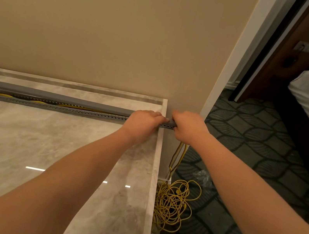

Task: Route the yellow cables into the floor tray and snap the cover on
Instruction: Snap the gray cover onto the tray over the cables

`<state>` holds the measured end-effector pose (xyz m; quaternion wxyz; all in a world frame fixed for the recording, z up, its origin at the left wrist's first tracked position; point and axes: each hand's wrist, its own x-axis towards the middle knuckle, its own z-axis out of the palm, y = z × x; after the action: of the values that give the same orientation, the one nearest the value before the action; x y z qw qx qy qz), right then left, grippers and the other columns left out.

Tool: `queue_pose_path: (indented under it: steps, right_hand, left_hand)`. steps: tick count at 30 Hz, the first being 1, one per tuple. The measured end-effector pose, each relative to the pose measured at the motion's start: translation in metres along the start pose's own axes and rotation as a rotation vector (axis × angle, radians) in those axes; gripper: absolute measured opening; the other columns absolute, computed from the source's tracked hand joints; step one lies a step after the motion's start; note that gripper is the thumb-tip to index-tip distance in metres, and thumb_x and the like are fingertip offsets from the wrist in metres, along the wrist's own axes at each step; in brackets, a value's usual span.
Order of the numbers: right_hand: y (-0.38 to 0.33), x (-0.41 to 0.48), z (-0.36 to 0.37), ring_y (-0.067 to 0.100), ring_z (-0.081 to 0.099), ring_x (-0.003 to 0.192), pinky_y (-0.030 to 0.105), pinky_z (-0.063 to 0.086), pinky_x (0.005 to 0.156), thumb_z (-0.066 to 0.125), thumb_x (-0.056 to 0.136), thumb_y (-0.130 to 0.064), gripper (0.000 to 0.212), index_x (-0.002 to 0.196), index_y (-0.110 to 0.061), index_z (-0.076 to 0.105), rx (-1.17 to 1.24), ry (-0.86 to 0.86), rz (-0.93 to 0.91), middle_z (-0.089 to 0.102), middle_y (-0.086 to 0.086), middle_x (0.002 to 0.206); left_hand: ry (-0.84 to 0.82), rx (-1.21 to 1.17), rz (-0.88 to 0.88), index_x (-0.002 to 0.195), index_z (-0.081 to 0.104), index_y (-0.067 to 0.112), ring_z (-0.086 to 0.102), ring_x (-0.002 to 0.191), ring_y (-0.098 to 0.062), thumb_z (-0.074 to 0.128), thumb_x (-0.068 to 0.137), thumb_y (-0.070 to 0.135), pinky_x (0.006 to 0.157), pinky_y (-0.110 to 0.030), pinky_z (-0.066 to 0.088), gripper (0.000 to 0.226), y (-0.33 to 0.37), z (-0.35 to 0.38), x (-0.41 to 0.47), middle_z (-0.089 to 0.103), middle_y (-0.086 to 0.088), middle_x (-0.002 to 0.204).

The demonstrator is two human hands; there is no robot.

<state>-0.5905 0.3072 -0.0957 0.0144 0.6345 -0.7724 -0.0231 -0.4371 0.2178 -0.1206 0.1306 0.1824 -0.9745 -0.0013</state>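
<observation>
Yellow cables (35, 100) already lie in the floor tray (49, 107); both the left hand (144, 121) and right hand (187, 127) grip the grey cover (51, 95), unsnapped leftward.

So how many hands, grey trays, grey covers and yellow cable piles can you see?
Hands: 2 (left hand, right hand)
Grey tray: 1
Grey cover: 1
Yellow cable pile: 1
Total: 5

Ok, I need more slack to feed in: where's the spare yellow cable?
The loose yellow cable coil lies on the patterned carpet at lower centre-right, beside the marble floor's edge, below the right hand.
</observation>
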Motion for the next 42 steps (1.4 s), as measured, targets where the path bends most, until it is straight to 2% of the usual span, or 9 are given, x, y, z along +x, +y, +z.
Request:
queue_pose_path:
  steps: [6, 9, 13, 20, 25, 29, 33, 37, 42]
  right_hand:
    - [-0.003, 0.011, -0.003, 0.026, 0.062, 0.079, 0.032, 0.046, 0.059, 0.064, 0.081, -0.023, 0.017, 0.096, -0.016, 0.060, 0.025, -0.062, 0.052, 0.064, 0.006, 0.086]
    - [-0.010, 0.026, -0.007, 0.023, 0.057, 0.073, 0.031, 0.045, 0.059, 0.067, 0.078, -0.023, 0.015, 0.090, -0.016, 0.062, -0.013, -0.198, 0.063, 0.055, 0.001, 0.074]
    - [-0.018, 0.039, 0.004, 0.022, 0.052, 0.073, 0.031, 0.042, 0.061, 0.069, 0.078, -0.021, 0.021, 0.086, -0.017, 0.051, 0.035, -0.326, 0.106, 0.047, -0.001, 0.071]
    - [-0.017, 0.043, 0.024, 0.020, 0.049, 0.060, 0.031, 0.042, 0.055, 0.063, 0.080, -0.018, 0.011, 0.075, -0.017, 0.053, 0.030, -0.225, 0.131, 0.046, -0.001, 0.062]
    - [-0.017, 0.042, 0.025, 0.023, 0.050, 0.060, 0.031, 0.042, 0.054, 0.061, 0.080, -0.018, 0.009, 0.073, -0.017, 0.054, 0.008, -0.182, 0.113, 0.045, -0.001, 0.060]
    - [-0.018, 0.041, 0.027, 0.022, 0.048, 0.059, 0.031, 0.041, 0.054, 0.060, 0.081, -0.018, 0.010, 0.073, -0.018, 0.055, -0.034, -0.176, 0.094, 0.043, -0.002, 0.059]
    - [-0.017, 0.041, 0.029, 0.018, 0.043, 0.052, 0.029, 0.038, 0.052, 0.060, 0.081, -0.018, 0.013, 0.069, -0.019, 0.053, -0.060, -0.158, 0.086, 0.043, -0.002, 0.057]
    - [-0.018, 0.041, 0.031, 0.020, 0.047, 0.057, 0.029, 0.039, 0.053, 0.059, 0.081, -0.018, 0.013, 0.070, -0.020, 0.053, -0.069, -0.135, 0.075, 0.042, -0.003, 0.057]
    - [-0.017, 0.041, 0.032, 0.022, 0.048, 0.060, 0.029, 0.040, 0.055, 0.060, 0.081, -0.019, 0.013, 0.070, -0.021, 0.054, -0.072, -0.117, 0.063, 0.040, -0.004, 0.056]
  left_hand:
    - [0.019, 0.012, -0.028, 0.134, 0.052, 0.025, 0.059, 0.110, -0.021, 0.055, 0.091, 0.012, 0.079, -0.037, 0.051, 0.045, 0.004, 0.001, -0.003, 0.062, 0.005, 0.126]
    - [0.032, -0.003, -0.066, 0.126, 0.058, 0.020, 0.062, 0.100, -0.024, 0.056, 0.089, 0.009, 0.070, -0.037, 0.049, 0.038, 0.004, 0.002, -0.004, 0.067, -0.001, 0.113]
    - [0.011, 0.009, -0.131, 0.118, 0.057, 0.014, 0.064, 0.089, -0.028, 0.053, 0.090, 0.013, 0.065, -0.039, 0.048, 0.028, 0.002, 0.005, -0.003, 0.068, -0.007, 0.102]
    - [-0.019, 0.030, -0.112, 0.116, 0.055, 0.010, 0.064, 0.089, -0.030, 0.049, 0.093, 0.019, 0.068, -0.040, 0.052, 0.025, -0.005, 0.008, 0.002, 0.068, -0.007, 0.105]
    - [-0.044, 0.081, -0.051, 0.117, 0.055, 0.009, 0.066, 0.081, -0.034, 0.053, 0.087, 0.022, 0.063, -0.038, 0.048, 0.032, -0.005, 0.003, 0.006, 0.070, -0.010, 0.096]
    - [0.026, 0.139, -0.039, 0.099, 0.065, 0.003, 0.065, 0.062, -0.033, 0.069, 0.077, 0.006, 0.048, -0.034, 0.046, 0.022, 0.001, 0.003, 0.000, 0.069, -0.013, 0.075]
    - [0.107, 0.123, -0.043, 0.097, 0.067, 0.004, 0.066, 0.065, -0.032, 0.066, 0.081, 0.009, 0.048, -0.035, 0.047, 0.017, 0.003, 0.008, -0.002, 0.070, -0.013, 0.077]
    - [0.189, 0.116, -0.005, 0.092, 0.071, 0.005, 0.065, 0.057, -0.029, 0.076, 0.071, 0.007, 0.043, -0.029, 0.045, 0.022, 0.001, 0.009, -0.003, 0.068, -0.010, 0.068]
    - [0.239, 0.047, -0.004, 0.096, 0.072, 0.006, 0.068, 0.065, -0.029, 0.072, 0.078, 0.008, 0.046, -0.032, 0.048, 0.019, -0.004, 0.015, -0.005, 0.072, -0.012, 0.076]
